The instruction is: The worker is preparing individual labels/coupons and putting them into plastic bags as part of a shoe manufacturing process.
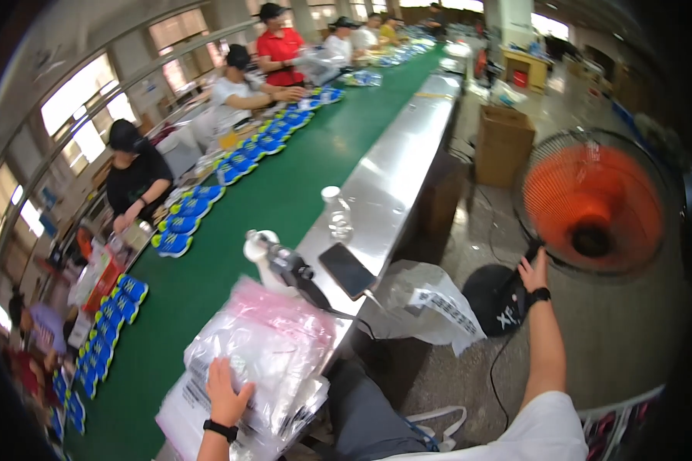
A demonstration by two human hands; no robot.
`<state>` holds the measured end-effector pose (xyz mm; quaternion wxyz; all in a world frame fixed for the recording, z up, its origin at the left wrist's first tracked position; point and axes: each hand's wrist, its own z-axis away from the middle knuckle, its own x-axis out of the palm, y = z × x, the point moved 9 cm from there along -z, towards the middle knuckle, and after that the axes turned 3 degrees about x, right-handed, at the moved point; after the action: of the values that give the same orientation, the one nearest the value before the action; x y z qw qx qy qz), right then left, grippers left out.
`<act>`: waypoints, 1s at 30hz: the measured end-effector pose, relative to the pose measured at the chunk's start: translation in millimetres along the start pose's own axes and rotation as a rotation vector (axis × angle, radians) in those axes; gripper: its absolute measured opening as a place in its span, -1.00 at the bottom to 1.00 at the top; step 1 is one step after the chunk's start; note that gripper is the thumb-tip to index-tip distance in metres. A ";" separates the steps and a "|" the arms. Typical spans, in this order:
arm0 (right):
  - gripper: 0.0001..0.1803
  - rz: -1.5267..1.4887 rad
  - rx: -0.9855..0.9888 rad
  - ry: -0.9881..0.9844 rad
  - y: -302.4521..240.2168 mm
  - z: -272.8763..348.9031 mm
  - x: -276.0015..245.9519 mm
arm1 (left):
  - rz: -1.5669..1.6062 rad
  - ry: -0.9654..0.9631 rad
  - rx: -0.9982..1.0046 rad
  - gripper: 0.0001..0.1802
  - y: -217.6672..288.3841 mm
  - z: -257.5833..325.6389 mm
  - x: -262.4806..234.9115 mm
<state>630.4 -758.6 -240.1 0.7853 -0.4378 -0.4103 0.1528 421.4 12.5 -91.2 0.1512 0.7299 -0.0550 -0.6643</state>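
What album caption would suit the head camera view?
Left hand on plastic bags, right hand out beside an orange fan, with blue shoes lined along a green belt.

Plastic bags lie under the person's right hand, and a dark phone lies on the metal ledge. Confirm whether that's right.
Wrong side: the head view shows the plastic bags under the left hand. The dark phone is on the metal ledge.

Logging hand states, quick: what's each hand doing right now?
Left hand: open, fingers spread on the clear plastic bags.
Right hand: by the orange fan's lower edge; whether it grips anything cannot be told.
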 end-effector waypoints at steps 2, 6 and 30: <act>-0.14 0.034 0.005 -0.067 -0.1 19.6 22.4 | 0.009 0.045 0.013 -0.10 0.7 9.0 -8.4; -0.17 0.191 -0.053 -0.095 -17.4 47.3 42.4 | 0.091 0.094 0.107 -0.10 5.1 25.0 -10.6; -0.22 1.873 -0.987 0.304 -84.2 116.1 166.9 | -0.020 0.018 0.163 -0.06 17.2 59.7 5.0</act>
<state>633.0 -641.4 -53.9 0.1341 -0.8623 0.1751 0.4558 365.2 -14.0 -95.2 0.0851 0.7462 -0.1002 -0.6526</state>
